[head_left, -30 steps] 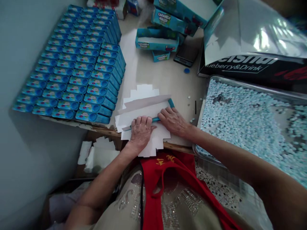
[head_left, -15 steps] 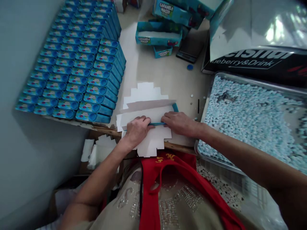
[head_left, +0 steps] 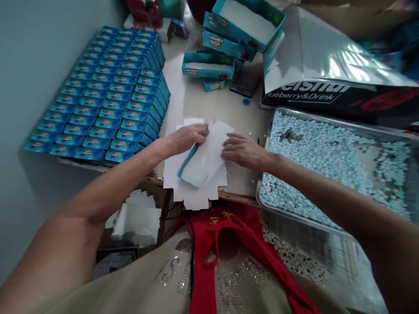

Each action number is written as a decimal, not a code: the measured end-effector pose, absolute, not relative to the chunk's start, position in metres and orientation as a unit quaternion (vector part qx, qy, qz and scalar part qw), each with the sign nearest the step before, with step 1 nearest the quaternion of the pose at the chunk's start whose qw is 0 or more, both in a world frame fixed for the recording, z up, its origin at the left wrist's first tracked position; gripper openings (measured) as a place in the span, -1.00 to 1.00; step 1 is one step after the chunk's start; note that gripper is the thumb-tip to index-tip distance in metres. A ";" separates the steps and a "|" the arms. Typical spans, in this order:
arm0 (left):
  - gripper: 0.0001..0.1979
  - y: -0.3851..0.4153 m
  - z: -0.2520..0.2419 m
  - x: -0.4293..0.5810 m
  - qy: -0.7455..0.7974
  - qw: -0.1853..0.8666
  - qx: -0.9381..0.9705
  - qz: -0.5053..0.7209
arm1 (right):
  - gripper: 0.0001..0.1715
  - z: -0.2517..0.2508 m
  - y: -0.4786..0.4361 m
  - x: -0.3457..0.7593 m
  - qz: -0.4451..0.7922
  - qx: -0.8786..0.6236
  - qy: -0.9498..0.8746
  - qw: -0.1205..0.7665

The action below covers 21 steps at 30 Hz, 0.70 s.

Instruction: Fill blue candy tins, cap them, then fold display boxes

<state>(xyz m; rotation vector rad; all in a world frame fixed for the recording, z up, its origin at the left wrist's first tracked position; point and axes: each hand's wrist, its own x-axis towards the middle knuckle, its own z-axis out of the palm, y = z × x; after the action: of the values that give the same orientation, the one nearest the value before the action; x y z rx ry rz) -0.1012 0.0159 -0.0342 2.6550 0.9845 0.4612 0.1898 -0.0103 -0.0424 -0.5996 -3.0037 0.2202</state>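
A partly folded cardboard box (head_left: 204,161), white inside with blue edges, sits turned at an angle over a flat white box blank (head_left: 196,200). My left hand (head_left: 190,138) is closed on the box's upper left side, where a blue edge shows under the fingers. At the box's right side is my right hand (head_left: 244,151), its fingers stretched out and slightly apart. Whether those fingertips press the card or only lie beside it, I cannot tell. The box is slightly blurred.
Rows of small blue boxes (head_left: 101,98) stand at left. At the back are stacked blue display boxes (head_left: 209,67), a dark scale (head_left: 245,85) and a blue cap (head_left: 246,102). To the right lies a metal tray (head_left: 262,198) of pale blue candies (head_left: 314,161), before a black carton (head_left: 307,96).
The box has turned from lying sideways to a slant. My left hand has moved up to its upper side, and the right hand's fingers have straightened. The camera view has shifted.
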 end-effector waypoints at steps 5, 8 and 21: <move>-0.78 -0.050 -0.002 -0.093 0.511 -0.027 0.846 0.151 | -0.57 -0.060 -0.031 0.156 0.101 -0.311 -0.932 0.154; -0.78 -0.097 -0.026 -0.092 0.598 -0.041 0.793 0.106 | -0.53 -0.066 -0.032 0.139 0.123 -0.321 -0.921 0.185; -0.60 -0.055 -0.084 -0.107 0.630 0.060 0.756 0.168 | -0.58 -0.081 0.008 0.114 0.088 -0.381 -0.909 0.140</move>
<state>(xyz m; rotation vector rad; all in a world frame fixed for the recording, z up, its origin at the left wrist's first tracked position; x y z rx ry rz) -0.1073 -0.0555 -0.0839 2.2885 1.9052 0.5076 0.1140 0.0084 -0.0810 -1.1018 -2.6270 0.2555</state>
